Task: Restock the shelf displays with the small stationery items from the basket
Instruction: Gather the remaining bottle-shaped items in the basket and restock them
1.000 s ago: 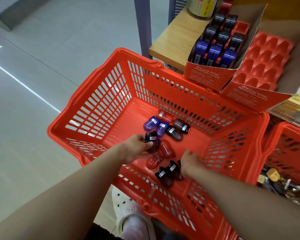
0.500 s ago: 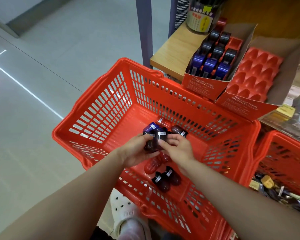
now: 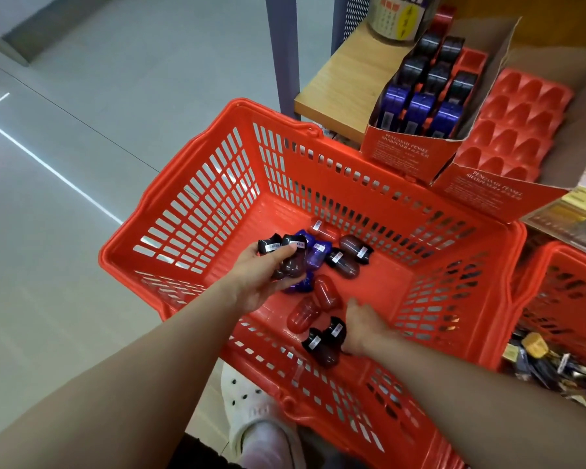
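A stationery shop: a red shopping basket (image 3: 197, 211) stands by a wooden shelf (image 3: 342, 96) holding retail display boxes (image 3: 403, 154) of barcode-labelled pencil sharpeners (image 3: 416, 110) (printed "Pengasah Pensel Sharpener").

Bright orange-red slatted basket (image 3: 197, 211). Sharpeners (image 3: 322, 292) inside are seen in translucent red, purple and dark smoky black, white labels stuck on. Display boxes (image 3: 403, 154) are red with white print; shelf (image 3: 345, 82) is light wood-grain.

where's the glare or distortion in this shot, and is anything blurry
Head view: wide-angle bend curves the white floor line and the shelf post; soft glare sits on the basket slats; the shoe and forearms near the bottom edge look soft; the left hand and its sharpeners stay sharp.
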